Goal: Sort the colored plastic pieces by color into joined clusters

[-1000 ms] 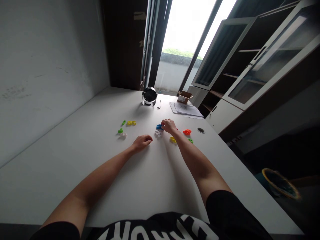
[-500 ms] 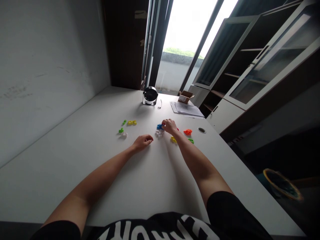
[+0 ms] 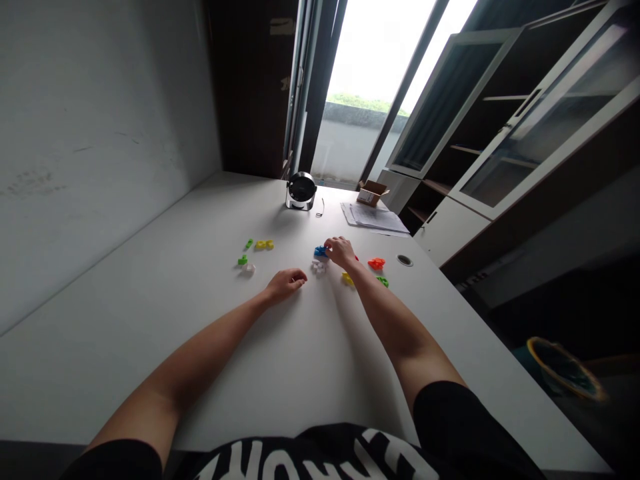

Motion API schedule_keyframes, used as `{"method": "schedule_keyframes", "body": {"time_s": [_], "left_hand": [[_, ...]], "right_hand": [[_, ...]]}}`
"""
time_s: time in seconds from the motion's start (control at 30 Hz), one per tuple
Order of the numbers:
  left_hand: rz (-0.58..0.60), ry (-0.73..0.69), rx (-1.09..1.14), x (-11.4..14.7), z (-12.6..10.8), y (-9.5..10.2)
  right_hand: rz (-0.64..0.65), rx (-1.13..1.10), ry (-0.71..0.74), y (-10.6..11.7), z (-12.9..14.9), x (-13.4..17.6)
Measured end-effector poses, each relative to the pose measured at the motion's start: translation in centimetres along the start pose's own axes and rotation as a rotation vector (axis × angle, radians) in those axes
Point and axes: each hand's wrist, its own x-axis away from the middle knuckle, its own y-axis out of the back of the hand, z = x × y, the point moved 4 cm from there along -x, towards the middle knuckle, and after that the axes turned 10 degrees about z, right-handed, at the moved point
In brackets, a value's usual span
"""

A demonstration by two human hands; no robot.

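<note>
My right hand (image 3: 341,251) reaches over a small pile of blue plastic pieces (image 3: 320,251). Its fingers are bent down and pinched at the right edge of that pile, on a blue piece as far as I can see. My left hand (image 3: 286,284) rests on the white table, its fingers loosely curved with a gap to the thumb and nothing visible between them. White plastic pieces (image 3: 318,267) lie between the two hands. Yellow pieces (image 3: 347,279) and a bit of a red piece (image 3: 356,258) are partly hidden by my right wrist and forearm.
Orange pieces (image 3: 377,263) and green pieces (image 3: 383,281) lie right of my forearm. Farther left are yellow pieces (image 3: 265,245), a green piece (image 3: 243,260) and a whitish piece (image 3: 248,269). A round black device (image 3: 301,189), papers (image 3: 377,218) and a cardboard box (image 3: 371,193) stand at the back.
Almost nothing differs. My right hand stays at the blue pile with a very slight shift of the fingers, and my left hand keeps its place.
</note>
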Motion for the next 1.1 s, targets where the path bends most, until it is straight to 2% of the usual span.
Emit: {"method": "schedule_keyframes", "body": {"time_s": [0.2,0.4,0.47,0.57,0.67,0.77,0.83,0.9,0.97,1.1], "left_hand": [[-0.004,-0.014,0.004,0.0,0.0,0.0],[-0.052,-0.030,-0.036,0.0,0.5,0.5],[-0.121,-0.027,-0.138,0.1,0.7,1.3],[-0.311,0.053,-0.336,0.7,1.2,3.3],[-0.488,0.163,-0.427,1.5,2.5,5.5],[-0.599,0.291,-0.457,2.0,4.5,7.1],[-0.605,0.379,-0.424,1.9,6.0,7.5],[-0.583,0.382,-0.378,1.6,6.9,7.4],[-0.547,0.311,-0.331,1.2,7.0,6.9],[-0.461,0.139,-0.281,0.7,5.9,5.7]], "right_hand": [[-0.042,-0.041,0.005,0.4,0.2,0.6],[-0.204,-0.118,0.025,1.6,2.1,2.9],[-0.249,-0.173,0.056,1.8,3.2,4.4],[-0.246,-0.316,0.143,1.6,4.7,6.9],[-0.163,-0.578,0.226,1.2,5.7,9.1],[-0.032,-0.824,0.259,0.5,6.6,10.7],[0.057,-0.934,0.287,-0.1,7.5,11.4],[0.122,-1.012,0.307,-0.9,8.4,12.0],[0.133,-1.025,0.304,-1.7,9.2,12.5],[0.068,-0.939,0.285,-2.8,9.8,12.9]]}}
